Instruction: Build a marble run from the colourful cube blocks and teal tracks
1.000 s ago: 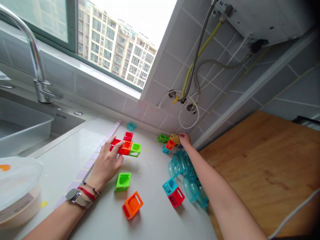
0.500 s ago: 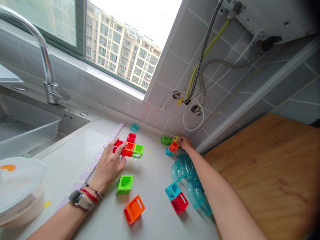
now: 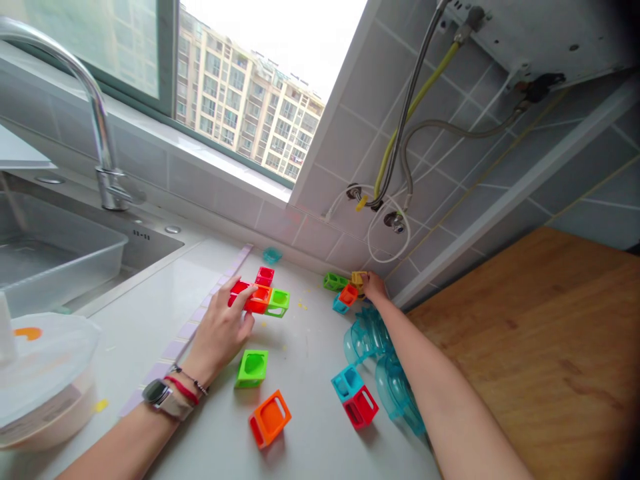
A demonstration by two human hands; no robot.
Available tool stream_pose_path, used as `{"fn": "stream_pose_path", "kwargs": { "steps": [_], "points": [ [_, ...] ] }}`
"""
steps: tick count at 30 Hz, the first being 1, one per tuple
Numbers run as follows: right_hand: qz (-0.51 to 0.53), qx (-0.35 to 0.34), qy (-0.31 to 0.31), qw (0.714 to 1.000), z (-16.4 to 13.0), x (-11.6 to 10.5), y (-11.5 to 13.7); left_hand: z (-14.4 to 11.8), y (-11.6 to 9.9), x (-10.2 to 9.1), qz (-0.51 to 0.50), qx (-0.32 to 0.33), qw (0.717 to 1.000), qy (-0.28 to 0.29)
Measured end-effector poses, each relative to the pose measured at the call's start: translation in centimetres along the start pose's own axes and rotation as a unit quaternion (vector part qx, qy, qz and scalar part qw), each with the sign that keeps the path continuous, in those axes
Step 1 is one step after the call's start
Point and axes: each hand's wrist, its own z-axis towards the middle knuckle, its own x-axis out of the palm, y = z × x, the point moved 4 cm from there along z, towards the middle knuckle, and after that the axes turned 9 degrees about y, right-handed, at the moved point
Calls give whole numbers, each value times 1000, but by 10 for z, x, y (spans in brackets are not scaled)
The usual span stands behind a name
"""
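Observation:
My left hand [image 3: 220, 330] rests on a joined cluster of cubes [image 3: 261, 297] made of red, orange and green plastic frames, fingers on its red end. My right hand [image 3: 374, 285] reaches to the back corner and pinches a yellow cube [image 3: 357, 278] that sits with an orange cube [image 3: 349, 294], a blue cube [image 3: 339, 306] and a green cube [image 3: 333, 281]. Loose on the white counter lie a green cube [image 3: 251, 367], an orange cube [image 3: 270, 418], and a blue cube [image 3: 347, 382] next to a red cube [image 3: 361, 406]. Clear teal tubes [image 3: 380, 360] lie under my right forearm.
A sink [image 3: 60, 253] with a tall faucet [image 3: 103, 153] is at the left. A white lidded container [image 3: 43, 380] stands at the front left. A wooden board [image 3: 530, 333] fills the right. Hoses [image 3: 400, 140] hang on the tiled wall. A small teal piece [image 3: 273, 255] lies near the wall.
The view has shifted slightly. My right hand has closed more onto the yellow cube at the back corner. My left hand stays on the cube cluster.

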Motion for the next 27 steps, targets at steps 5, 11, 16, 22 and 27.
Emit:
{"fn": "stream_pose_path", "kwargs": {
  "steps": [5,11,16,22,27],
  "points": [
    [95,29,-64,993,-1,-16,2,-1,1,0,-2,0,1000,-1],
    [246,19,-77,966,-26,-34,21,-1,5,1,-36,-1,999,-26],
    [399,-74,57,912,-80,-27,81,-3,7,5,-62,1,997,-43],
    [535,-199,199,797,-152,8,199,-4,8,5,-80,11,994,-67],
    [522,-211,228,794,-170,57,243,-5,9,7,-80,14,994,-72]
  ]
}}
